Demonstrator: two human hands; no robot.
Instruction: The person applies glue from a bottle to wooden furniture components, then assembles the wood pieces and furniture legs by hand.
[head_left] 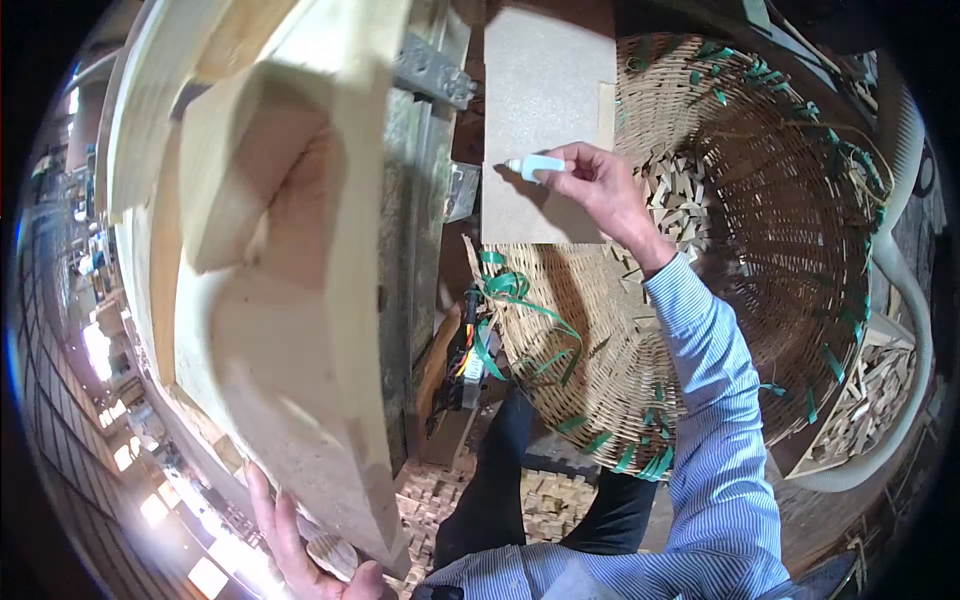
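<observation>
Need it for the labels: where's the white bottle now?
Head view, upper middle: the white bottle is in the right hand, over the pale board, with the basket below and to its right.

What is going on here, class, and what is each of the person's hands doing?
The right hand holds a small white bottle over a pale flat board. The left hand is low beside a large wooden piece; its grip is unclear. A wicker basket with green strips holds small wood pieces.
</observation>
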